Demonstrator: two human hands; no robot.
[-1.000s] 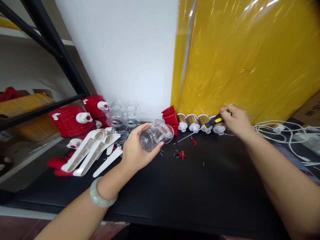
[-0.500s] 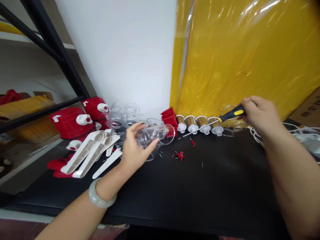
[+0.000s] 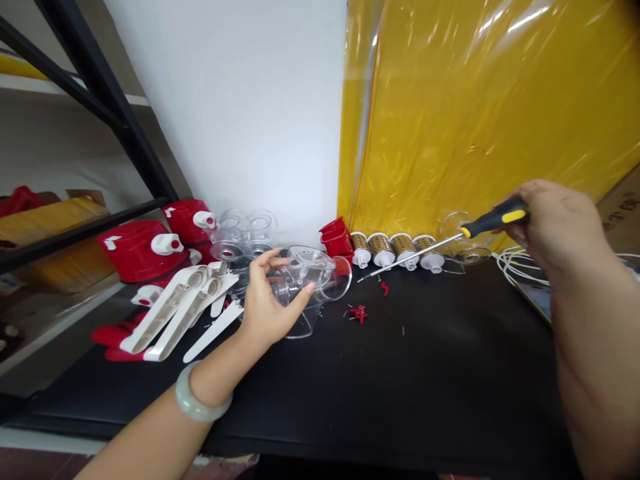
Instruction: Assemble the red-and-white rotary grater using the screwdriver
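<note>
My left hand (image 3: pixel 270 300), with a pale bangle on its wrist, is wrapped round a clear plastic housing (image 3: pixel 313 270) with round openings. In my right hand (image 3: pixel 555 220) is a screwdriver (image 3: pixel 493 219) with a black and yellow handle. Its long shaft slants down to the left, the tip a little to the right of the housing. Small red plastic parts (image 3: pixel 361 313) and several tiny metal pins or screws lie on the black table below. A single red piece (image 3: pixel 384 288) lies near the screwdriver tip.
Several metal grater drums (image 3: pixel 380 250) line the back beside red plastic pieces (image 3: pixel 337 237). On the left are red bases (image 3: pixel 137 250), white handle arms (image 3: pixel 175 313) and more clear housings (image 3: pixel 245 230). White cables (image 3: pixel 517 263) lie at right; a black rack frame (image 3: pixel 135 153) borders the left.
My right hand has moved right with the screwdriver, drawing its handle away. In my left hand the clear housing has shifted slightly, while the fingers stay round it. The camera view has shifted a little.
</note>
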